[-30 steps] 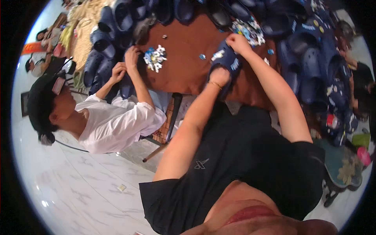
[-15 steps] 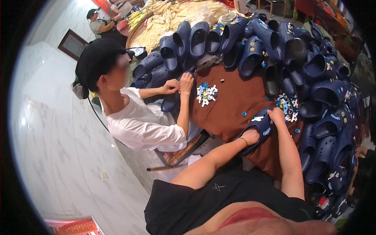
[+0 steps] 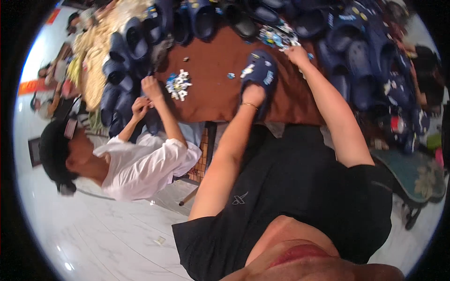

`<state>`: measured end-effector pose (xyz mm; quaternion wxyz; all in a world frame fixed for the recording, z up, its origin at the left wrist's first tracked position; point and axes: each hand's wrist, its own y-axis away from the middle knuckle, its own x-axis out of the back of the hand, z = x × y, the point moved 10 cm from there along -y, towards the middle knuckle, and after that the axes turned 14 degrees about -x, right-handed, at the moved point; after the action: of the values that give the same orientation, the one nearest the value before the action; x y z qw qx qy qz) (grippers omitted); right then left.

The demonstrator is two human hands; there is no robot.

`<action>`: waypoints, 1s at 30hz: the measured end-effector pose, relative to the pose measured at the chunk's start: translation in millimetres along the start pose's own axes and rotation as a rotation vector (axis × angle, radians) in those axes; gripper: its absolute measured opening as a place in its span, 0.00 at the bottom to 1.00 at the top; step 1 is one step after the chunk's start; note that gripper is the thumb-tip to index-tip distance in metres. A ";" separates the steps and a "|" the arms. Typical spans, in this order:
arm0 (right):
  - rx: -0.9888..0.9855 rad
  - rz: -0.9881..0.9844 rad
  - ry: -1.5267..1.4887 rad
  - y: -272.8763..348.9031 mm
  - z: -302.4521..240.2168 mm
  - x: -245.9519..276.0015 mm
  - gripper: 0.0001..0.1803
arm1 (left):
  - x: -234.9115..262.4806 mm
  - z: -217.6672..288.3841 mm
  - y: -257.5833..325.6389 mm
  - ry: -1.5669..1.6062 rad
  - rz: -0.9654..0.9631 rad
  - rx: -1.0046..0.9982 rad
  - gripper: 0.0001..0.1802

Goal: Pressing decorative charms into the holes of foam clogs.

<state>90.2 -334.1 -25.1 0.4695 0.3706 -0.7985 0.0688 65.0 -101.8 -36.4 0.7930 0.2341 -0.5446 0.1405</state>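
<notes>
Head view: has navy clog (image 3: 258,68) pulled over left hand (image 3: 254,93), in through the heel opening as far as the wrist. Left fingers hidden inside; cannot tell whether wide or narrow. On top of clog: a white charm (image 3: 247,70), plus pale lettering along its right side. Cannot tell whether clog rests on the cloth or is raised off it.

Right of clog, slightly beyond its toe: right hand (image 3: 296,55), apart from it, fingers bunched narrow at the near edge of a blue-and-white charm pile (image 3: 276,36). Cannot tell if pinching a piece; fingertips too small and blurred.

Under and around clog: brown cloth (image 3: 211,100) over the table. Just left of clog: a single blue charm (image 3: 231,75). Farther left: second charm pile (image 3: 178,84), white and blue.

Beyond clog: row of navy clogs (image 3: 204,21). Right of clog: more clogs (image 3: 363,70), some decorated, crowded together.

Well left of clog: co-worker (image 3: 145,164) in white shirt and dark cap, hands close together. Past those, beyond and left of clog: pale yellow heap (image 3: 98,65), blurred. Nearer side, left of clog: white marbled floor (image 3: 108,234).
</notes>
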 end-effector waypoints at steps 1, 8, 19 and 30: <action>-0.067 0.061 0.011 6.3 10.2 18.8 0.13 | -2.9 -6.0 0.4 -0.062 0.065 -0.030 0.13; -0.202 0.208 0.114 16.9 69.8 74.4 0.11 | -2.4 5.5 1.8 -0.023 0.074 -0.034 0.13; -0.038 0.204 0.242 29.4 28.4 55.3 0.13 | 1.0 2.4 7.1 -0.007 0.020 0.007 0.15; 0.557 0.132 -0.039 93.3 -108.8 10.5 0.05 | 8.2 10.6 10.7 0.039 0.083 -0.041 0.15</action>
<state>102.0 -223.0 65.3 0.3287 0.4335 -0.7801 0.3089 54.4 -98.5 -23.3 0.8017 0.1921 -0.5410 0.1665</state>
